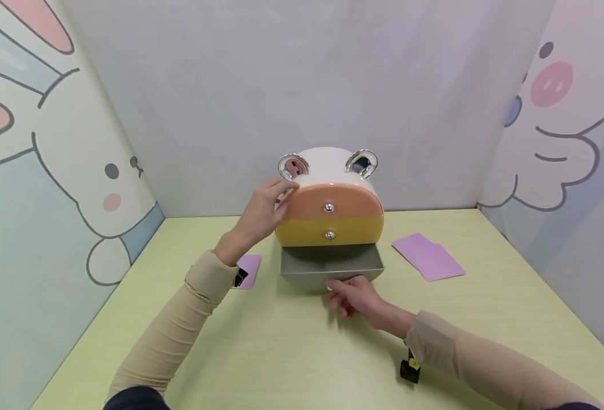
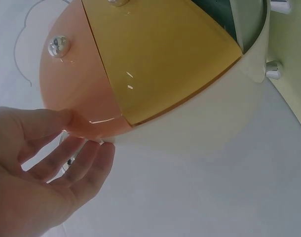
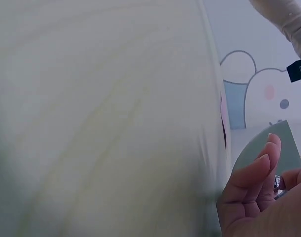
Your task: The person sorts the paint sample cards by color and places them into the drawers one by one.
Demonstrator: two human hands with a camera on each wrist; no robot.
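Note:
A small drawer cabinet with a white shell and two silver-rimmed ears stands on the table. Its orange drawer and yellow drawer are closed, while the grey-green bottom drawer sticks out toward me. My left hand grips the cabinet's upper left edge, thumb on the orange front and fingers against the side of the shell. Low at the front, my right hand pinches the bottom drawer's silver knob between thumb and fingers. The knob is mostly hidden by the fingers.
Two overlapping purple cards lie on the table right of the cabinet. Another purple card lies at the left, partly behind my left wrist. A pale wall rises behind, with cartoon-printed walls at both sides.

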